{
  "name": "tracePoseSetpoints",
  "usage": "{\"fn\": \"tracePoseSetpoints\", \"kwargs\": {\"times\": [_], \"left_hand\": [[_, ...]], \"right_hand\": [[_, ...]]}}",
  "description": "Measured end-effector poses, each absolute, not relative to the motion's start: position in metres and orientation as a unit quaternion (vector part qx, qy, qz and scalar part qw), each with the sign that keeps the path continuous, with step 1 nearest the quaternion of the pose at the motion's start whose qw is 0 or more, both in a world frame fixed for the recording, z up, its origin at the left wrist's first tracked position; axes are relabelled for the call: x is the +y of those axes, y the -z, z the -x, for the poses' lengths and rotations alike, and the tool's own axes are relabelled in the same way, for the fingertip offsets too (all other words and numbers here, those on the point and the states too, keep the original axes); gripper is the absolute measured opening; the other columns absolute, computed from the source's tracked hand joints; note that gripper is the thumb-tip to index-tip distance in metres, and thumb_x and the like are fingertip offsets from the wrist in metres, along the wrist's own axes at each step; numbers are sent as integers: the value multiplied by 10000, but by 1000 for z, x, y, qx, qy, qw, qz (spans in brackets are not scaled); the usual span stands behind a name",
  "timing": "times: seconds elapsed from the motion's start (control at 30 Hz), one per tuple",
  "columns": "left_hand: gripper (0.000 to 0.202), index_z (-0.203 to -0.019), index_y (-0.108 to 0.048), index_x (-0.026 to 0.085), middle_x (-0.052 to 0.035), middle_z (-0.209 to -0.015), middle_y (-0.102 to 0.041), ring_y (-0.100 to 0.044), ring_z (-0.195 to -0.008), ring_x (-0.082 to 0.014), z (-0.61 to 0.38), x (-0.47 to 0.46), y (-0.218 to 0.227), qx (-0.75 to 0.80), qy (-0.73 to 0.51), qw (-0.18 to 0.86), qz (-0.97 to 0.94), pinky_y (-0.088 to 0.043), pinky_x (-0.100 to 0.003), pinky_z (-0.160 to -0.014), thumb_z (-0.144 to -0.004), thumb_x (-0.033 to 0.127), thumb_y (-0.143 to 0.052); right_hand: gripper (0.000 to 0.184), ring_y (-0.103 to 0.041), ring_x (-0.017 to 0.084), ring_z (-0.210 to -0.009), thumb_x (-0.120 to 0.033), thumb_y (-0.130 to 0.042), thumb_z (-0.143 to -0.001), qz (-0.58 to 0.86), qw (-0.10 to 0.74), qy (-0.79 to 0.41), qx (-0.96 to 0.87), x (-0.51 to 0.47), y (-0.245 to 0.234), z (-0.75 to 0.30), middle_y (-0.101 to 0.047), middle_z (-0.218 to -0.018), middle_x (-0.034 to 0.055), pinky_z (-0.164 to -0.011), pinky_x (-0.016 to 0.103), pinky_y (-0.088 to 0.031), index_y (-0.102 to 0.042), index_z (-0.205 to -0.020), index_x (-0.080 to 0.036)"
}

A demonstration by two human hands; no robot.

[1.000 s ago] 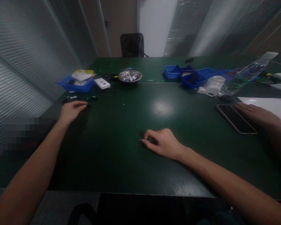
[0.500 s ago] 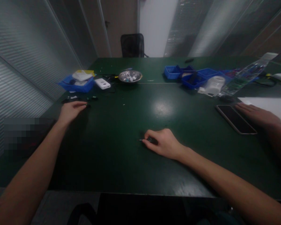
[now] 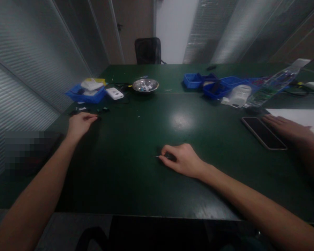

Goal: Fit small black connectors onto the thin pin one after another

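Note:
My right hand rests low over the middle of the green table, thumb and forefinger pinched on a small thin tool; its fine metal tip points left, and the rest is mostly hidden in the hand. My left hand reaches to the table's left side with its fingers pinched. What lies between those fingertips, if anything, is too small to make out. Small dark pieces and white scraps lie just beyond it.
At the back left are a blue bin, a white device and a metal bowl with small parts. Blue trays and a plastic bottle stand at the back right. Another person's hand lies beside a phone.
My left hand has shifted very slightly, its fingertips drawn closer together. My right hand and its tool stay in place. The other person's hand has barely moved.

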State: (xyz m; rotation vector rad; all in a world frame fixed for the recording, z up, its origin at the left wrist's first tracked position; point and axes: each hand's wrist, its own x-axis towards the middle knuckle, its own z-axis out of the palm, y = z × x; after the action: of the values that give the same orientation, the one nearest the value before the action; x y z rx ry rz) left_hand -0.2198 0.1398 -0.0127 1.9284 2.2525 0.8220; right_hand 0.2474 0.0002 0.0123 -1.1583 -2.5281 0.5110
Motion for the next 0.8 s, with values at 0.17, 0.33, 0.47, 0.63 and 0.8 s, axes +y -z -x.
{"fn": "tracePoseSetpoints", "kwargs": {"times": [0.17,0.33,0.47,0.63,0.8], "left_hand": [[308,-1114,-775,207,-48,-1032,-745,-667,-890,-197,218,138,12,724,-272,45,-632,-495,-300,-901,-872,380,-692],[301,-1157,-763,249,-45,-1085,-716,-646,-940,-205,216,137,9,692,-237,23,-682,-477,-306,-897,-913,362,-628],[275,-1107,-782,244,-42,-1124,-708,-639,-959,-212,216,136,8,694,-232,15,-681,-466,-308,-912,-912,369,-635],[269,-1096,-789,250,-34,-1127,-717,-644,-985,-212,224,141,14,699,-264,56,-662,-459,-318,-933,-876,369,-691],[370,-1149,-768,200,-64,-1100,-738,-652,-964,-207,226,143,15,713,-319,200,-591,-473,-300,-879,-807,341,-764]], "right_hand": [[309,-543,104,-556,-461,-495,-1006,406,161,-177,-882,0,-13,-247,-652,-677,-17,-588,255,-334,-666,-1047,-207],[306,-531,104,-545,-452,-495,-1010,407,156,-177,-882,0,-15,-247,-648,-670,-14,-573,253,-327,-669,-1041,-202],[308,-538,106,-555,-455,-496,-1009,406,156,-178,-883,0,-15,-247,-654,-677,-12,-575,252,-328,-667,-1045,-201],[309,-539,107,-551,-461,-496,-1010,405,158,-175,-883,0,-13,-247,-650,-674,-16,-580,254,-327,-664,-1046,-205],[309,-527,102,-539,-467,-493,-1012,405,164,-169,-883,0,-10,-248,-640,-661,-23,-578,249,-316,-664,-1043,-212]]}}
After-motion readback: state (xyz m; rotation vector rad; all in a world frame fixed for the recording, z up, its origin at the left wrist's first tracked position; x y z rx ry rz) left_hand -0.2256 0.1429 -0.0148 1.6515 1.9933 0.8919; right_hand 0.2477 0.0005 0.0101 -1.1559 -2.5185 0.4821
